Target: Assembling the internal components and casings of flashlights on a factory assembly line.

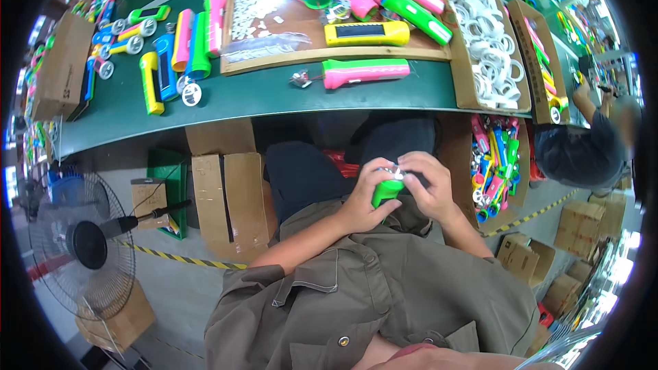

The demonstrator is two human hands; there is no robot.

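Above my lap, my left hand (369, 193) is wrapped round a green flashlight body (386, 192), which stands tilted with its top end up. Closed at that top end is my right hand (429, 182), its fingertips pinching a small shiny lamp part (395, 170) at the opening. The fingers partly cover this part, so I cannot tell whether it sits inside the body. On the bench ahead lies a pink and green flashlight body (366, 73) with a clear lamp piece and wires (301, 78) at its left end.
A wooden-edged tray (274, 62) holds small white parts and colourful flashlight bodies. Beside it stands a carton of white rings (490, 48). More flashlights lie at the left. A carton of flashlights (495, 164) is low at right; a fan (89, 245) stands left. Another person (582, 147) sits at far right.
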